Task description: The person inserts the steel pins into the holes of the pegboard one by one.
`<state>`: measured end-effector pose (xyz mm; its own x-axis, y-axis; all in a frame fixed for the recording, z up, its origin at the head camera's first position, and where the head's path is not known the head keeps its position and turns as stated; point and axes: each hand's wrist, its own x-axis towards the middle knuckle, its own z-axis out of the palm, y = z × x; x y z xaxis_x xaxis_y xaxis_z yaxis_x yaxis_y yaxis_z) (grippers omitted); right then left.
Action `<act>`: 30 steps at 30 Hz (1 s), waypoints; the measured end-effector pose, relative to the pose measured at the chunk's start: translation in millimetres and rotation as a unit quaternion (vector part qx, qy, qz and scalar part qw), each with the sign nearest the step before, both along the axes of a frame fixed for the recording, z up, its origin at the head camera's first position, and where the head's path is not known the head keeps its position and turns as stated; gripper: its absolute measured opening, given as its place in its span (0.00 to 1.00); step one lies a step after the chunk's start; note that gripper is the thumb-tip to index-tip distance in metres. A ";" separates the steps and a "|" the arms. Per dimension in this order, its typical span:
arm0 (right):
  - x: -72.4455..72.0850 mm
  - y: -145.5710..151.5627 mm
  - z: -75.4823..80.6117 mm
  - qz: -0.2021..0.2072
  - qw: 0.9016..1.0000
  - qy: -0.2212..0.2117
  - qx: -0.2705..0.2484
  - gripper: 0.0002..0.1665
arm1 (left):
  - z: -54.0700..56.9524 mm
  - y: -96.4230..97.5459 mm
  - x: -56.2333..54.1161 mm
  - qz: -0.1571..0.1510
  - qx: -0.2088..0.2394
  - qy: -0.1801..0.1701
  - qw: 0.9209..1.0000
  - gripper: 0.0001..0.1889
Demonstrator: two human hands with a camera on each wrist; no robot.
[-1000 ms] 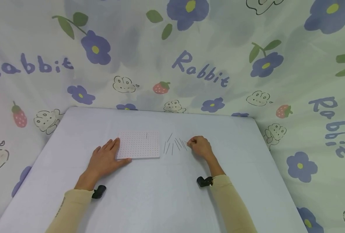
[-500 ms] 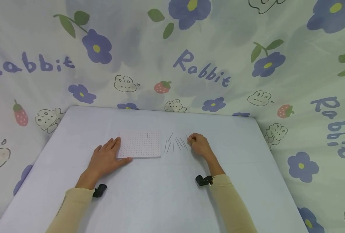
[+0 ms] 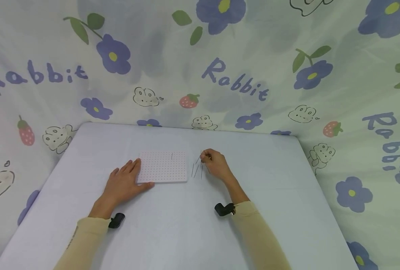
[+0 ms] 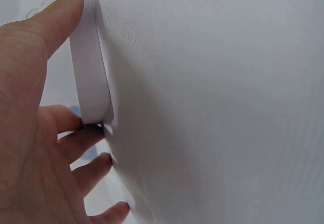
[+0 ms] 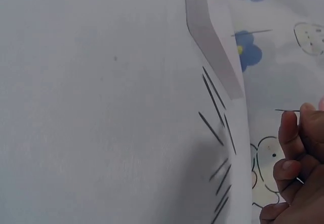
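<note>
My left hand (image 3: 121, 186) rests flat against the left side of a white square pegboard (image 3: 163, 168) dotted with small holes. Its thumb (image 4: 63, 19) touches the board's front edge, the other fingers spread along the left side. Between thumb and index finger, my right hand (image 3: 216, 164) pinches a thin dark needle (image 5: 286, 110) above the table, just right of the board. Several similar needles (image 5: 212, 98) lie loosely fanned out beneath it, some hidden by the hand in the head view. One needle (image 3: 172, 156) stands in the board near its back right.
A white table (image 3: 173, 228) carries everything. Behind and around it hangs a cloth (image 3: 166, 52) printed with flowers, rabbits and strawberries. A small black camera (image 3: 116, 220) sits on the left wrist, and another black camera (image 3: 224, 209) on the right.
My right hand has picked up the rightmost needle and moved left with it, over the other needles. The left hand keeps its place on the board.
</note>
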<state>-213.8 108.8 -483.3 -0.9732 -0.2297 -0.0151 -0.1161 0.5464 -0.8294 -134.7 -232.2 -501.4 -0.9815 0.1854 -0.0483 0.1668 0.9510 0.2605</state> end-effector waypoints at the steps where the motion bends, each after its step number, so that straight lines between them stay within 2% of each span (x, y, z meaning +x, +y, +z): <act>1: 0.1 -4.3 -0.1 0.004 1.000 0.006 -0.004 0.12 | -0.9 -0.5 -0.2 0.000 0.000 0.001 1.000 0.59; 8: -2.6 -29.8 -2.6 0.020 0.998 0.058 -0.004 0.09 | -0.3 -1.1 1.0 -0.003 -0.001 0.002 1.000 0.60; 15: -6.7 -45.0 -2.4 0.032 0.997 0.071 0.000 0.07 | -0.3 -0.9 0.4 -0.002 -0.004 0.000 1.000 0.60; 20: -10.7 -53.6 -3.4 0.032 0.995 0.087 0.040 0.08 | -1.5 -1.1 -0.3 -0.002 -0.006 0.003 1.000 0.61; 25: -14.0 -63.8 -5.5 0.039 0.988 0.122 0.091 0.07 | -1.8 -1.4 0.0 0.001 -0.006 0.006 1.000 0.59; 30: -13.4 -73.5 -4.2 0.039 0.982 0.131 0.132 0.06 | -1.4 -0.9 0.5 0.000 -0.006 0.003 1.000 0.60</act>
